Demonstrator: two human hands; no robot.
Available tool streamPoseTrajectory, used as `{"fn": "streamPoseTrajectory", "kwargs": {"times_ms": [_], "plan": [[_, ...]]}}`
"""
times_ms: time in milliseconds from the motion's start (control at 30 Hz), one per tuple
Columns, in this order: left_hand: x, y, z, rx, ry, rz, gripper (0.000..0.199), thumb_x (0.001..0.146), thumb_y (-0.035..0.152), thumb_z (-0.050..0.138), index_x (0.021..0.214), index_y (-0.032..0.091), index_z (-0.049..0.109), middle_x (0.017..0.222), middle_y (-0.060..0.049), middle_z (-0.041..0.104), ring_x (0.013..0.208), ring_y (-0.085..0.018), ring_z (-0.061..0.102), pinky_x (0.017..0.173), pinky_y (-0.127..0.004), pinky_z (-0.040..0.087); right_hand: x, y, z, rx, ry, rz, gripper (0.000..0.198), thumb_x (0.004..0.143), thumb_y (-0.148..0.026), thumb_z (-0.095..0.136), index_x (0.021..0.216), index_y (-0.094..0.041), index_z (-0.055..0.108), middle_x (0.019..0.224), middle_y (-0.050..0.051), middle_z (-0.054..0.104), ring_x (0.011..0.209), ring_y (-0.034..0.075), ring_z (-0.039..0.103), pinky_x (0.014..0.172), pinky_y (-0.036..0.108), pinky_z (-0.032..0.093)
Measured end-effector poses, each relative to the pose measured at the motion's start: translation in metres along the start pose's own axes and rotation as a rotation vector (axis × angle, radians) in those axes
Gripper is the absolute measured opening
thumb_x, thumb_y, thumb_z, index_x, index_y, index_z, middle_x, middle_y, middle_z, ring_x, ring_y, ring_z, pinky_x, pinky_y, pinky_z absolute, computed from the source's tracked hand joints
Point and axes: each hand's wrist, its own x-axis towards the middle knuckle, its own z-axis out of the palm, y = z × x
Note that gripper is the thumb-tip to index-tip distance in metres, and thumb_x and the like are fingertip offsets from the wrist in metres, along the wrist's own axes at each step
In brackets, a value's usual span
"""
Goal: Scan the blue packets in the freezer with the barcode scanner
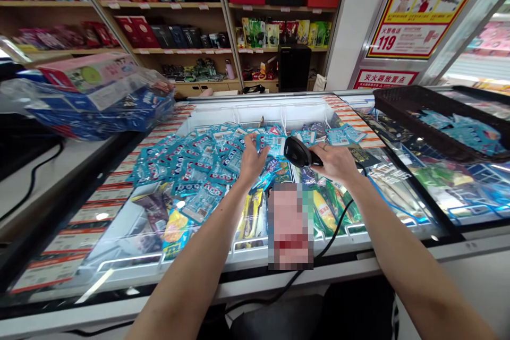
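My left hand [251,163] pinches a small light-blue packet [275,145] by its left end, with the printed side up. Facing that packet from the right is a black handheld barcode scanner [298,152], its handle wrapped by my right hand [338,164]. The scanner's head is close to the packet's right end; whether they touch I cannot tell. A loose pile of similar blue packets [199,159] spreads over the freezer's glass top to the left of my left hand. A few more packets [346,134] lie beyond the scanner on the right.
Ice-cream packs show through the glass of the chest freezer [235,291]. A black cable [337,231] runs over its front edge, beside a pixelated rectangle [290,223]. Plastic-wrapped boxes [95,95] stand left; a dark basket [434,143] holds blue packets right. Stocked shelves [167,5] line the back.
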Motion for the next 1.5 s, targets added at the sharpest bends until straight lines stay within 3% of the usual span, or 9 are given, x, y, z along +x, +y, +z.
{"fn": "streamPoseTrajectory", "kwargs": {"times_ms": [733,1033,1500], "plan": [[-0.0016,0.0011,-0.0009,0.024,-0.010,0.003,0.049,0.083,0.039,0.056,0.122,0.020,0.033,0.091,-0.004,0.059,0.081,-0.018,0.059,0.076,-0.033,0.046,-0.0003,-0.0028,0.0010,-0.006,0.011,-0.019,0.035,0.088,-0.041,0.045,0.114,-0.020,0.056,0.101,0.006,0.065,0.082,0.020,0.060,0.061,0.029,0.030],[-0.0012,-0.0002,-0.0004,0.025,-0.008,0.002,0.049,0.083,0.039,0.055,0.122,0.020,0.033,0.107,-0.010,0.058,0.098,-0.021,0.059,0.084,-0.036,0.046,-0.0001,-0.0018,0.0011,-0.007,0.017,-0.020,0.036,0.088,-0.041,0.046,0.115,-0.020,0.056,0.101,0.007,0.065,0.082,0.020,0.060,0.060,0.029,0.029],[-0.0014,-0.0015,0.0013,0.004,0.006,0.023,0.050,0.082,0.038,0.056,0.123,0.020,0.033,0.100,-0.008,0.059,0.091,-0.020,0.060,0.081,-0.035,0.046,-0.0004,0.0002,0.0018,0.000,0.072,-0.041,0.034,0.087,-0.041,0.048,0.112,-0.020,0.057,0.100,0.005,0.066,0.081,0.019,0.060,0.059,0.029,0.029]]}}
